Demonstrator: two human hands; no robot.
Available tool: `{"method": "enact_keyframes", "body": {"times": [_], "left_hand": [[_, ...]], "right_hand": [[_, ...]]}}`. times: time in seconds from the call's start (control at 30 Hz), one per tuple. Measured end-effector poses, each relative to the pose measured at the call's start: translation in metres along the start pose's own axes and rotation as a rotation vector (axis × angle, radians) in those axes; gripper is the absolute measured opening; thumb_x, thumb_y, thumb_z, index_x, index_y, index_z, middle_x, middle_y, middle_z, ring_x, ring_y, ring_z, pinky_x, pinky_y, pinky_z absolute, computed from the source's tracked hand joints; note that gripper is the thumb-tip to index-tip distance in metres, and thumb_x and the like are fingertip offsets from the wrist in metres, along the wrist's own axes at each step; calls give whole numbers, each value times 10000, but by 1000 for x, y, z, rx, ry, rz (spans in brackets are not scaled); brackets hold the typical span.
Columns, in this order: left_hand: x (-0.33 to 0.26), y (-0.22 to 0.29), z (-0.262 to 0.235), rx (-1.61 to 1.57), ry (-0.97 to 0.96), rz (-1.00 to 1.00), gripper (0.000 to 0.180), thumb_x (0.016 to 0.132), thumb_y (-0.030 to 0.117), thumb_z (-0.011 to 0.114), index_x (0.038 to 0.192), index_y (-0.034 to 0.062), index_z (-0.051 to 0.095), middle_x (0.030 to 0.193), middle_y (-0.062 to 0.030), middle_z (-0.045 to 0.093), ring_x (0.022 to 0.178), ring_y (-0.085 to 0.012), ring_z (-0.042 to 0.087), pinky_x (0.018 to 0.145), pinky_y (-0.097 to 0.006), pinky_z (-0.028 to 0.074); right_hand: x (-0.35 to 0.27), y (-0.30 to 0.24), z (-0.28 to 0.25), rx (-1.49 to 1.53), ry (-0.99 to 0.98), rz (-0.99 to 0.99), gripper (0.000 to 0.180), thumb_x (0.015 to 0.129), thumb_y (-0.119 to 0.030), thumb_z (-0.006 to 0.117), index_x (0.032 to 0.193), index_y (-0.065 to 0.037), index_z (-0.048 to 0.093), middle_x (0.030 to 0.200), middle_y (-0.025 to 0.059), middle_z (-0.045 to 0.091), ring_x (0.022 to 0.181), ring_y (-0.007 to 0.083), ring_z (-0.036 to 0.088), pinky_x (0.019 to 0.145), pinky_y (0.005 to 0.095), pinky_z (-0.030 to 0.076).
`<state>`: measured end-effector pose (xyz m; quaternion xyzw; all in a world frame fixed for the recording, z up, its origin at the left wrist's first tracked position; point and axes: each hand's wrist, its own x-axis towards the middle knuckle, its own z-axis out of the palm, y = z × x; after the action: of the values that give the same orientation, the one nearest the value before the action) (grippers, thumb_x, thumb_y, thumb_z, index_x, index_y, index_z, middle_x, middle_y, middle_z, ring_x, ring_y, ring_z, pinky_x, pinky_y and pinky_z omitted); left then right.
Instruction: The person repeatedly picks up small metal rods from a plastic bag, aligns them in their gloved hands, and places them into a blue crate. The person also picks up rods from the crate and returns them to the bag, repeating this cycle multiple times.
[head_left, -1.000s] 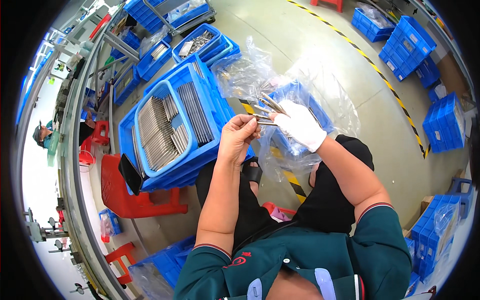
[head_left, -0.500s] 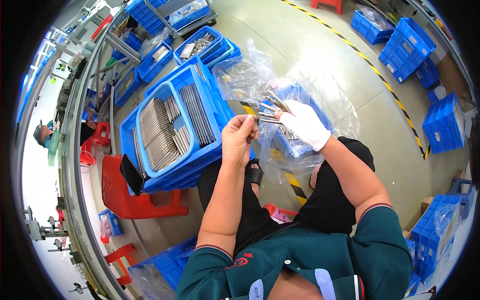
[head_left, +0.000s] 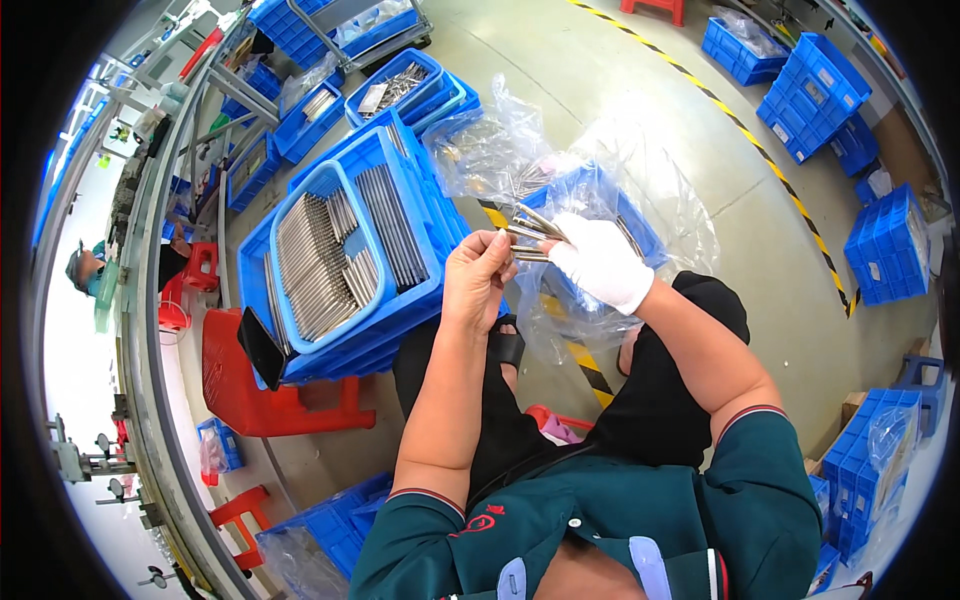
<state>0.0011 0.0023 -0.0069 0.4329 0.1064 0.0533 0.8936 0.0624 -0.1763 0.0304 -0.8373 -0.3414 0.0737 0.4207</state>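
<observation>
My right hand [head_left: 606, 265], in a white glove, is wrapped round a bunch of slim silver metal rods [head_left: 536, 224] that fan out toward the left. My bare left hand [head_left: 476, 278] is closed, thumb and fingers pinched at the left ends of the rods. Below the gloved hand sits a blue crate [head_left: 648, 232] lined with clear plastic, with more rods inside. To the left, a light-blue basket [head_left: 378, 262] holds neat rows of similar rods. It rests on a larger blue crate [head_left: 432, 235], where darker rods [head_left: 392, 225] lie alongside.
A red stool [head_left: 235, 385] stands beside the stacked crates. Clear plastic bags [head_left: 490, 150] spread over the floor beyond. Blue crates [head_left: 815, 95] are stacked at the far right, past a yellow-black floor stripe [head_left: 745, 145]. Another person [head_left: 90, 270] is at the far left.
My gloved hand has come slightly left and down, bringing the rods closer to my left hand. The rod ends now meet my left fingers. My left hand has barely moved.
</observation>
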Motion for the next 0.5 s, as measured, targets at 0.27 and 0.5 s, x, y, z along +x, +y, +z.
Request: {"method": "enact_keyframes", "body": {"times": [0.27, 0.5], "left_hand": [[-1, -1, -3, -23, -20, -26, 156, 847, 148, 683, 830, 8, 617, 665, -10, 546, 581, -77, 459, 519, -227, 362], [-3, -2, 2, 96, 20, 54, 134, 843, 124, 685, 839, 10, 614, 695, -17, 566, 588, -79, 465, 533, -222, 368]], "right_hand": [[-1, 1, 2, -9, 56, -48, 271, 895, -295, 526, 844, -31, 497, 714, 201, 565, 696, 387, 574, 612, 439, 434], [-5, 2, 5, -87, 84, -73, 247, 903, -284, 515, 863, -41, 498, 711, 187, 579, 657, 371, 583, 588, 437, 445]]}}
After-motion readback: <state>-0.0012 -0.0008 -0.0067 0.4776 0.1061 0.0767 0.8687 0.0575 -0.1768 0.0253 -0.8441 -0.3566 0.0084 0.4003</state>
